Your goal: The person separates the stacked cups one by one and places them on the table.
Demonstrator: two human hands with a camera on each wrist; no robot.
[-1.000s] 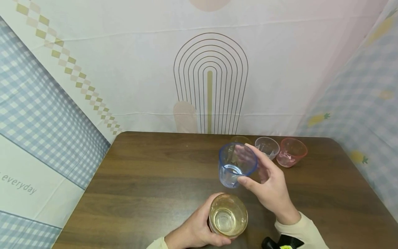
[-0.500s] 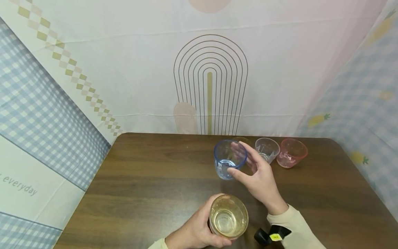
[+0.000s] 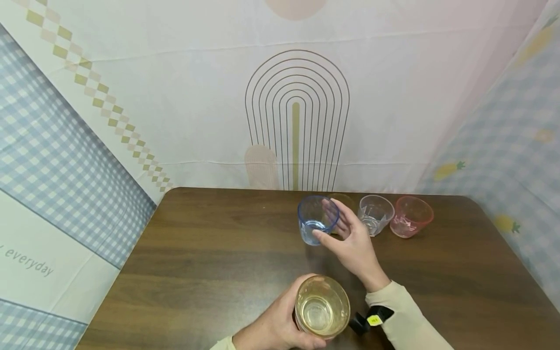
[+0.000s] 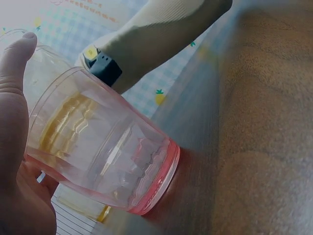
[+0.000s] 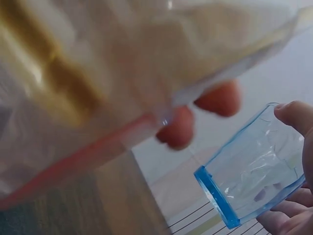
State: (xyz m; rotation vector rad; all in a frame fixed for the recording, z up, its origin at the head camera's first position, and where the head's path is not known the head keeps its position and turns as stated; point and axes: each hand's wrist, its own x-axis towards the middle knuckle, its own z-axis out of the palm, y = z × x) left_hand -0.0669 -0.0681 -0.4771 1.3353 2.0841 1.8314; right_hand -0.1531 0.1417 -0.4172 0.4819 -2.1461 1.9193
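Note:
My left hand grips a stack of two tumblers near the front of the table. A yellow-tinted tumbler is nested inside a pink-based tumbler, whose base is close over the wood in the left wrist view. Farther back, my right hand holds a blue tumbler between thumb and fingers, near its rim. That tumbler is upright with its mouth up. Directly behind the right fingers stands another yellowish tumbler, mostly hidden.
At the back right, a clear tumbler and a pink tumbler stand side by side on the brown wooden table. A patterned cloth hangs behind the table edge. A black wrist device sits on the right sleeve.
My right hand has moved the blue tumbler back and a little left, away from the stack. The left hand and its nested tumblers have stayed nearly still.

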